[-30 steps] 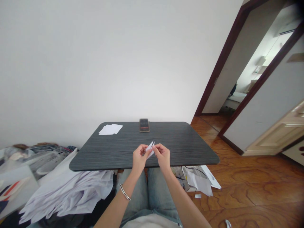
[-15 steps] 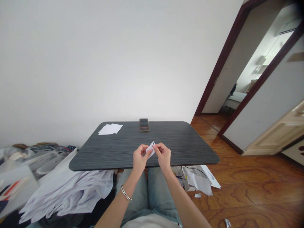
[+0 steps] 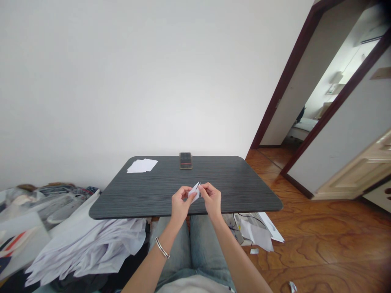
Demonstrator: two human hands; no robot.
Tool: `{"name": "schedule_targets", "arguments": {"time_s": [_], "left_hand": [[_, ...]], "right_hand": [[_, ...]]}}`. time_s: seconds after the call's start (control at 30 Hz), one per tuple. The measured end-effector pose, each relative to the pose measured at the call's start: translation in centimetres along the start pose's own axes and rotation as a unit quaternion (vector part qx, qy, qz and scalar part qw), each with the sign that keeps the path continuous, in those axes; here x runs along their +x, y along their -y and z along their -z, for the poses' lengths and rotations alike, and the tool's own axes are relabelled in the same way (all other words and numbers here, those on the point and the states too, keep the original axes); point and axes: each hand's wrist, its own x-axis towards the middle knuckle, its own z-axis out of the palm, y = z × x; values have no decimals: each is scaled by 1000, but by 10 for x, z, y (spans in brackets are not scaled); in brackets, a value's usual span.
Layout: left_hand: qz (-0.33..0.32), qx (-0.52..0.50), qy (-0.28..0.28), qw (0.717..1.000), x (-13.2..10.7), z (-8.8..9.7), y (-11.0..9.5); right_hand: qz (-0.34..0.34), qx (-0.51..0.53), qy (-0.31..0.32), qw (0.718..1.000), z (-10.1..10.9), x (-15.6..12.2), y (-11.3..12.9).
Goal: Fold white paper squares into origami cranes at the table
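Head-worn view; forward, down

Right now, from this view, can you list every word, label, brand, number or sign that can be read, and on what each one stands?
No word, brand or number can be read.
Phone on the dark table: a red band on the screen, too blurred to read.
Papers on the floor: dark marks, too small to read.

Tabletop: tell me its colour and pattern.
The tabletop is dark grey with fine lengthwise streaks, clearest in the head view.
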Motion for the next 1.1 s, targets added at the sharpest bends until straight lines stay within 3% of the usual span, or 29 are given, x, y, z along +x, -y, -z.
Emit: {"name": "schedule_targets", "arguments": {"time_s": [0.37,0.73,1.1], "left_hand": [[4,-38,3,999,2,4,12],[-64,83,-10,994,0,6,1],[-93,98,-4,991,-1,6,-5]], "right_hand": [[-21,30,-15,999,3,2,1],[-19,22,-24,999,4,2,6],[2,54,-28,998,3,2,6]]}}
